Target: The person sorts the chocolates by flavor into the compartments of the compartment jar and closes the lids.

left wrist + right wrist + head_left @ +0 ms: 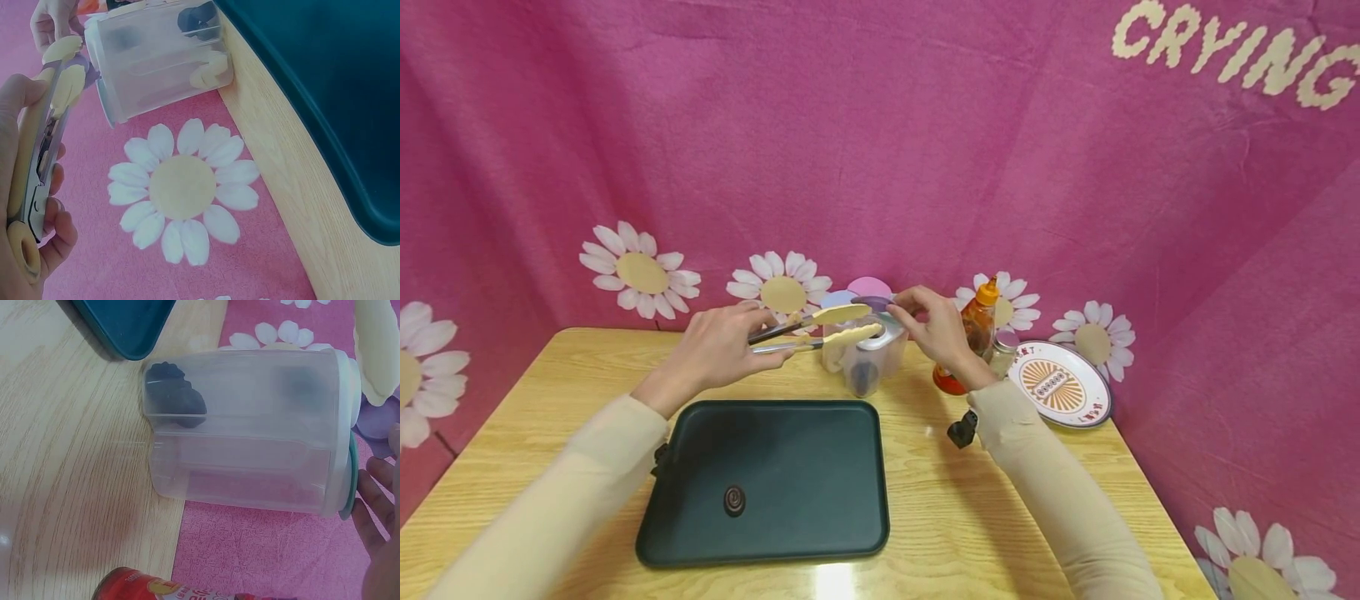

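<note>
1. Gripping a pair of tongs, the left hand has its fingers curled round the metal arms; the left wrist view shows the thumb along one arm and the fingers wrapped beneath.
2. The tongs' two cream tips sit slightly apart, right at the top of a clear plastic container, with a thin purple disc between them.
3. The right hand rests at the container's upper edge, its fingers bent and touching the lid; the right wrist view shows fingertips against the teal rim. Whether they pinch the lid I cannot tell.
4. One container stands on the wooden table, behind the far edge of one dark tray and apart from it. It has inner compartments: one dark item lies at the bottom of one, and a cream piece lies in another.
5. Just right of the container stand one sauce bottle with an orange cap and one small glass jar.
6. One patterned plate lies further right, near the table's corner.
7. Pink cloth printed with daisies hangs behind the table.
</note>
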The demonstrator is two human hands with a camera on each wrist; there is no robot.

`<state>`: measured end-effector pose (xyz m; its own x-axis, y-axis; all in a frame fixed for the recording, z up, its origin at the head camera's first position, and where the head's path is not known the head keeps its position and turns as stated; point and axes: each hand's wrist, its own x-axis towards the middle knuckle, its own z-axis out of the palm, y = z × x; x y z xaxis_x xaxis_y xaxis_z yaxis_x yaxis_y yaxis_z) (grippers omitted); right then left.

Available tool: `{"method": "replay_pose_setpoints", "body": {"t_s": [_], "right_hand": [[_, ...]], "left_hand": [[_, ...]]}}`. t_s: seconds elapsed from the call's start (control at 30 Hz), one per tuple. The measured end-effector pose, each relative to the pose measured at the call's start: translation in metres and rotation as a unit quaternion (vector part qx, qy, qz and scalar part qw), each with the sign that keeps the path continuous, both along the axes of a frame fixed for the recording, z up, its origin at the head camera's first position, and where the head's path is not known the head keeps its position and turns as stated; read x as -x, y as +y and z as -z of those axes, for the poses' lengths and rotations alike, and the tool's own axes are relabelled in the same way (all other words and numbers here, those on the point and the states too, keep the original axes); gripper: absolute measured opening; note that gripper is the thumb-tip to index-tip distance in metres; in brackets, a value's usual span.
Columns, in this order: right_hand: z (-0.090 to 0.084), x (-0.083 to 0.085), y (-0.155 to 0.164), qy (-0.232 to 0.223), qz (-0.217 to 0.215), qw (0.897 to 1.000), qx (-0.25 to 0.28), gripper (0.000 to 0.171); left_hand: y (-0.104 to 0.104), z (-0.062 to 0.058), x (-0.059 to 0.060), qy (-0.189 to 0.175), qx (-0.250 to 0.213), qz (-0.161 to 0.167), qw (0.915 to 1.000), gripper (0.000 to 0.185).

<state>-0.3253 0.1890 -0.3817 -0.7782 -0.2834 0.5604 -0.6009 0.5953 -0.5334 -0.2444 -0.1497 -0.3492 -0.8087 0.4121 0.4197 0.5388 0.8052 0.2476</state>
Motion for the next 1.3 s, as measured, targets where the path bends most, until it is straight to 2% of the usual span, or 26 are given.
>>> {"method": "replay_pose_setpoints", "body": {"t_s": [0.2, 0.57, 0.77, 1.03, 1.3], "right_hand": [[0.0, 0.0, 0.0, 0.003, 0.0, 1.0, -0.001, 0.019], [0.0, 0.0, 0.0, -0.006, -0.003, 1.0, 0.002, 0.02], [0.0, 0.0, 0.0, -0.007, -0.004, 1.0, 0.004, 0.019], [0.0, 0.0, 0.001, -0.007, -0.003, 1.0, 0.004, 0.018], [0.001, 0.001, 0.001, -0.007, -0.001, 1.0, 0.004, 0.019]], "left_hand": [[-0.008, 0.002, -0.01, 0.001, 0.005, -0.014, 0.9999, 0.037], [-0.046, 0.01, -0.053, 0.0, 0.015, -0.041, 0.9991, 0.041], [-0.069, 0.019, -0.076, 0.034, 0.022, -0.049, 0.998, 0.042], [-0.095, 0.038, -0.103, 0.094, 0.01, -0.05, 0.9942, 0.046], [-0.112, 0.05, -0.135, 0.106, -0.002, -0.066, 0.9922, 0.046]]}}
